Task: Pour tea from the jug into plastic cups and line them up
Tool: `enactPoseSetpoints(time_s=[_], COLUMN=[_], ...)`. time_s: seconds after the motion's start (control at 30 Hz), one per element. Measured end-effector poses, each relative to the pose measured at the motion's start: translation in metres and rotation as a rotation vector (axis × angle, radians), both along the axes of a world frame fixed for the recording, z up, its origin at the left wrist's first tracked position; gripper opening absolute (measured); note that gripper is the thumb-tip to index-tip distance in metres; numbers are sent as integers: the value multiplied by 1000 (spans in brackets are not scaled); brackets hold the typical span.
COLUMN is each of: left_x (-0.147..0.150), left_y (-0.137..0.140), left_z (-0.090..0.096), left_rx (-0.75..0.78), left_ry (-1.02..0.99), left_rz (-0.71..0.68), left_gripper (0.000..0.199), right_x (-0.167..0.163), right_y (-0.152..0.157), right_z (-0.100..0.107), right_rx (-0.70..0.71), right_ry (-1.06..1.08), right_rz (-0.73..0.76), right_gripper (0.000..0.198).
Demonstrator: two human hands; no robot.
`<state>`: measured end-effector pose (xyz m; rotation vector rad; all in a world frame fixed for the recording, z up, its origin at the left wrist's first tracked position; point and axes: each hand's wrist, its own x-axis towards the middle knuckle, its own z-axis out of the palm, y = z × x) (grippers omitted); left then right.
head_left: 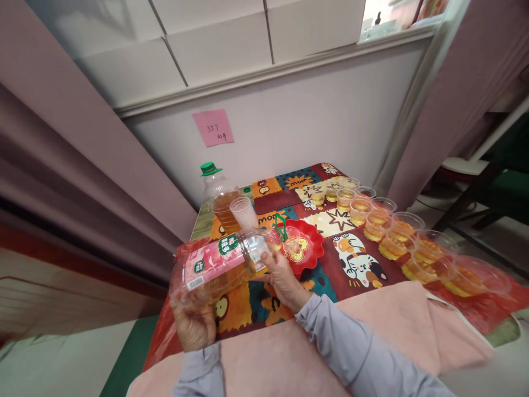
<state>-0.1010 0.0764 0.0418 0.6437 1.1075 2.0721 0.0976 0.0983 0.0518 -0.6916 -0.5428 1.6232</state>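
Observation:
A large clear bottle [215, 262] with a pink and green label lies nearly level above the table, with some amber liquid inside it. My left hand [193, 325] is wrapped under its base end. Around the shoulder and neck, my right hand [285, 280] grips it with the thumb on top. The bottle's mouth points right, over a red scalloped plate [316, 245]. A clear plastic cup [292, 236] sits on that plate beside the mouth, next to a green handle loop [281, 227]. Whether liquid is flowing I cannot tell.
Behind the held bottle stand a green-capped bottle [226, 207] of amber drink and a stack of clear cups [243, 212]. Several cups of yellow liquid [378, 225] line the table's right side. A pink cloth [264, 364] covers the front edge; a wall [289, 127] rises behind.

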Motion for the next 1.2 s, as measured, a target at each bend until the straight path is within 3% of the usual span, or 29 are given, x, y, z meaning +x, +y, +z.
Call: enactPoseSetpoints(time_s=[0.73,0.93,1.2], left_x=[-3,-7,-4], left_y=[-1,0,-1], left_z=[-2,-7,-5], left_rx=[-12,-2,8], left_ry=[-14,34,49], left_rz=[4,-4,-31], left_gripper=[56,56,56], right_x=[2,1,0], right_y=[0,1,1], right_z=[2,0,-2], right_rx=[12,-5,-3], right_ry=[17,-2,4], right_rz=[21,0,-1], right_gripper=[90,75,73])
